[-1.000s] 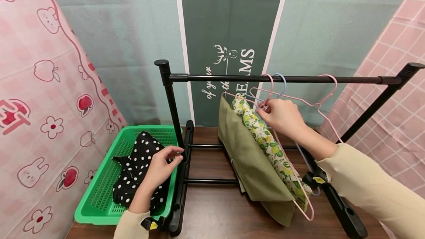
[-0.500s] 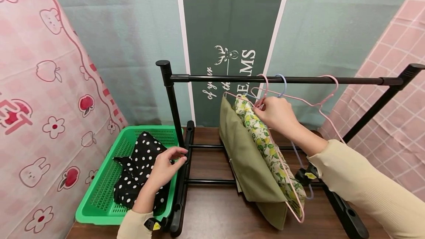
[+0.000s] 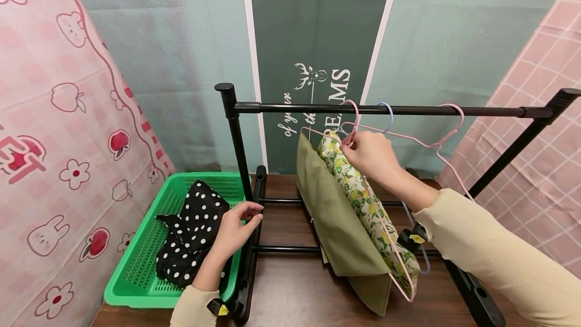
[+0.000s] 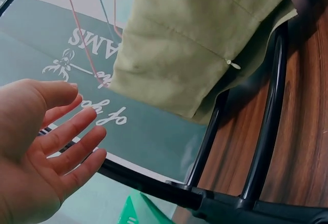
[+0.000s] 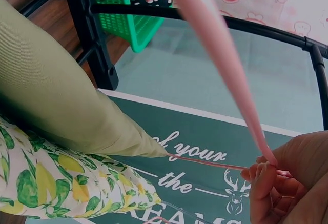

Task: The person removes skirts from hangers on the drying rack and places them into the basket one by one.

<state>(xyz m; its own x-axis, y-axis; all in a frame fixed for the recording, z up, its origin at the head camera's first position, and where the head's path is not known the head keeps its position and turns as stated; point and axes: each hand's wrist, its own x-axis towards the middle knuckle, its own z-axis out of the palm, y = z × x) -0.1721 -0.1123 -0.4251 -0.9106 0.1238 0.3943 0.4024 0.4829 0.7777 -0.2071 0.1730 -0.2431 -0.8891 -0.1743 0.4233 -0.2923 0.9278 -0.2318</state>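
Observation:
My right hand (image 3: 374, 154) pinches the neck of a pink hanger (image 3: 355, 115) hooked over the black rail (image 3: 299, 108). From that hanger hangs an olive-green cushion cover (image 3: 338, 226) with a small zip pull (image 4: 233, 64), visible in the left wrist view. Just behind it, a lemon-print fabric piece (image 3: 354, 193) hangs close alongside, near a blue hanger (image 3: 390, 115). My left hand (image 3: 236, 226) is held beside the rack's left post, fingers loosely bent and holding nothing. A black polka-dot cloth (image 3: 192, 236) lies crumpled in the green basket (image 3: 131, 251) to its left.
A bare pink hanger (image 3: 447, 140) hangs at the rail's right part. The rack's black feet (image 3: 476, 286) stand on a brown wooden table (image 3: 290, 291). Printed curtains (image 3: 181, 64) close in the back and sides.
The pink hanger with the olive cover has slid left along the rail in my right hand, away from the blue hanger. My left hand has drifted slightly right.

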